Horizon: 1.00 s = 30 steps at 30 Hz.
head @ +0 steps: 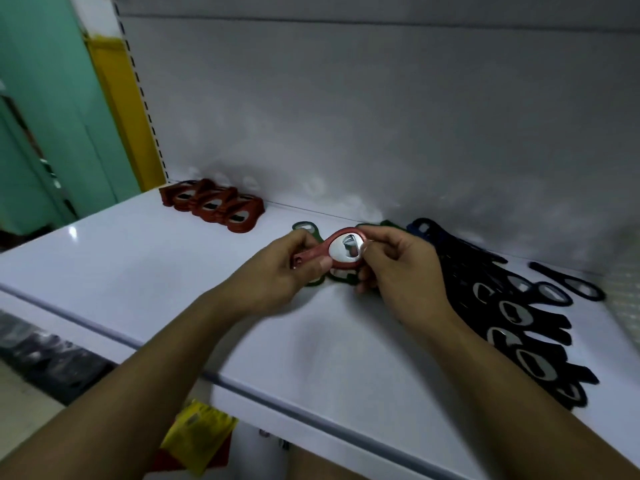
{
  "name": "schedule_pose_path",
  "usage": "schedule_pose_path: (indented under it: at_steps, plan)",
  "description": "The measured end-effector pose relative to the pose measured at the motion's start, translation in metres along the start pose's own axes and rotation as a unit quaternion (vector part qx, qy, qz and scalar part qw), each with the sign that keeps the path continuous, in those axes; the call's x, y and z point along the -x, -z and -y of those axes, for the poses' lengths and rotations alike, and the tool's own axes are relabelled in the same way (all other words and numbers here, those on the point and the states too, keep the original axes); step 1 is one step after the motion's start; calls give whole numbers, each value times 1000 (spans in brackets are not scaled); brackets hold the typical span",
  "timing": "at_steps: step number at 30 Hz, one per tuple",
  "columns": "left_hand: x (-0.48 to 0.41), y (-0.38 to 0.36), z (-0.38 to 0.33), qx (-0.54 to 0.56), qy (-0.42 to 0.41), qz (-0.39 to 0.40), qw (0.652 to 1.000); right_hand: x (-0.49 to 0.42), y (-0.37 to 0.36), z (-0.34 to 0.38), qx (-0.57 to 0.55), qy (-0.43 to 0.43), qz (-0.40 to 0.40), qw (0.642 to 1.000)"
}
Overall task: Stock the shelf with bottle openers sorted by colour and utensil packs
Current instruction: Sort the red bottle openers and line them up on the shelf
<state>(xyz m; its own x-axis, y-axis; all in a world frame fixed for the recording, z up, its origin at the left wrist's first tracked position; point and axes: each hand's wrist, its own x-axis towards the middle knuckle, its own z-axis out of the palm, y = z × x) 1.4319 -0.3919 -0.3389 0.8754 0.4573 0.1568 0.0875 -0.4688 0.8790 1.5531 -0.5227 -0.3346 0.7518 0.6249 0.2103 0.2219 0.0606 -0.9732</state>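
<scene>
A red bottle opener (337, 247) with a silver metal head hangs above the white shelf (138, 265), held between both hands. My left hand (277, 271) grips its handle end. My right hand (398, 268) pinches the rim of its head. A row of red openers (213, 206) lies at the shelf's back left. Green openers (341, 277) lie under and behind my hands, mostly hidden. A long row of dark blue and black openers (512, 317) runs along the right.
The grey back panel (346, 116) rises right behind the openers. A yellow upright (121, 109) and a green wall (45, 116) stand at the left. A yellow and red pack (197, 441) shows below the shelf's front edge. Something pale and textured (623, 289) sits at the far right.
</scene>
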Motion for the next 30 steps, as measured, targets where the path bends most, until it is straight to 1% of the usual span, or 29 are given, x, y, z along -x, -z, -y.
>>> schedule_pose_path:
  at_steps: [2,5,8,10,12,15,17,20,24,27,30]
  plan:
    - [3,3,0,112,29,9,993,4,-1,1,15,10,5,1000]
    - [3,11,2,155,21,18,988,7,-3,4,30,28,29,999]
    - [4,20,2,227,39,16,973,8,-6,9,32,24,58,997]
    - [4,23,-1,278,51,-8,959,7,-8,14,10,-1,85,996]
    - [2,23,-3,331,46,-41,942,7,-15,19,-10,-28,126,992]
    - [-2,22,-2,406,40,-73,910,9,-31,27,-30,-53,154,986]
    - [-3,23,1,422,47,-79,902,6,-39,31,-44,-78,161,983]
    - [-5,28,7,420,66,-84,901,-2,-48,32,-30,-112,174,978]
    - [-5,38,14,451,74,-135,879,-4,-67,26,-76,-133,180,972]
    - [-10,38,20,416,75,-161,892,-11,-78,18,-76,-152,159,973]
    - [-14,47,22,381,98,-162,905,-31,-77,18,-57,-171,133,974]
